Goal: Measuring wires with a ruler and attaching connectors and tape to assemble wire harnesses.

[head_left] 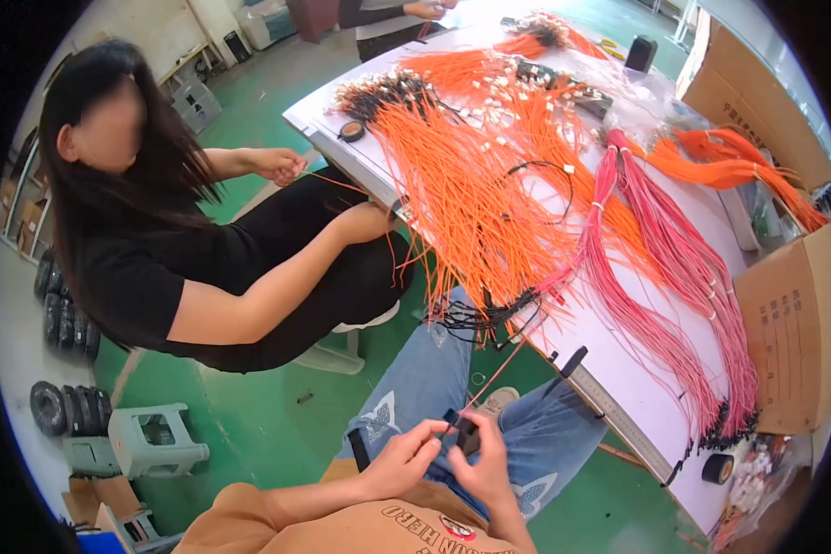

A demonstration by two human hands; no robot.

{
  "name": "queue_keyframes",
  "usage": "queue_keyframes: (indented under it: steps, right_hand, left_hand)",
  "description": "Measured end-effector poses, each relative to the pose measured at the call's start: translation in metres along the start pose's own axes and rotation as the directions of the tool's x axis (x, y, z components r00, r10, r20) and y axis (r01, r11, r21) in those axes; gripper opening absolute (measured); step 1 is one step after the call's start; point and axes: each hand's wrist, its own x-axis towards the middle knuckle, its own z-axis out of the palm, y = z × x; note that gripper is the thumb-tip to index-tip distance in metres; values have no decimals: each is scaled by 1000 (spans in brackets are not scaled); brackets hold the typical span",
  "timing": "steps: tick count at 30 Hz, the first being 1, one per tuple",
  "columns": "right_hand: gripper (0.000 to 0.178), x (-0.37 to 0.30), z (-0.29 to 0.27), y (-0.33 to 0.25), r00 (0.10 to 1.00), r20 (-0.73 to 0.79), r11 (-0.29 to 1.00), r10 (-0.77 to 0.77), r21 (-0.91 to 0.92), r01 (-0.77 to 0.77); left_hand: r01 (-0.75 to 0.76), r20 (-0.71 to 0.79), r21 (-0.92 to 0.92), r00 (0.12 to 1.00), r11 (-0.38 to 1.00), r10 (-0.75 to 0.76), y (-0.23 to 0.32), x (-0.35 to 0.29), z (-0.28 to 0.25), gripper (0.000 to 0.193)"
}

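Observation:
Above my lap, my left hand (404, 460) and my right hand (483, 463) are close together, both with bent fingers. A thin pink wire (499, 370) runs down from the table edge to my fingertips. My left hand pinches a small dark piece at the wire's lower end. A black object (469, 432), perhaps a roll of tape, is gripped in my right hand; the fingers partly hide it. Nearest on the table are a heap of orange wires (471, 198) and a bundle of pink wires (609, 305), some with black ends hanging over the edge.
A co-worker (157, 231) in black sits at the left, hands at the table edge. The white table (609, 360) has a metal ruler (619, 420) along its edge. Black tape rolls (718, 468), cardboard boxes (789, 332) and a plastic stool (159, 440) stand around.

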Motion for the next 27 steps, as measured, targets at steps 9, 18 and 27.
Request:
queue_keyframes:
  steps: [9, 18, 27]
  right_hand:
    - [26, 5, -24, 17, 995, -101, 993, -19, -117, 7]
    - [32, 17, -17, -8, 951, -308, 994, -40, -113, 5]
    - [22, 7, -21, 27, 993, -119, 990, -29, -138, 13]
  left_hand:
    - [-370, -118, 375, 890, 850, 439, 0, 14, -1, 14]
    - [-210, -42, 197, 974, 958, 222, 6, 6, 1, 19]
    - [-202, -66, 341, 969, 918, 238, 25, 28, -1, 14]
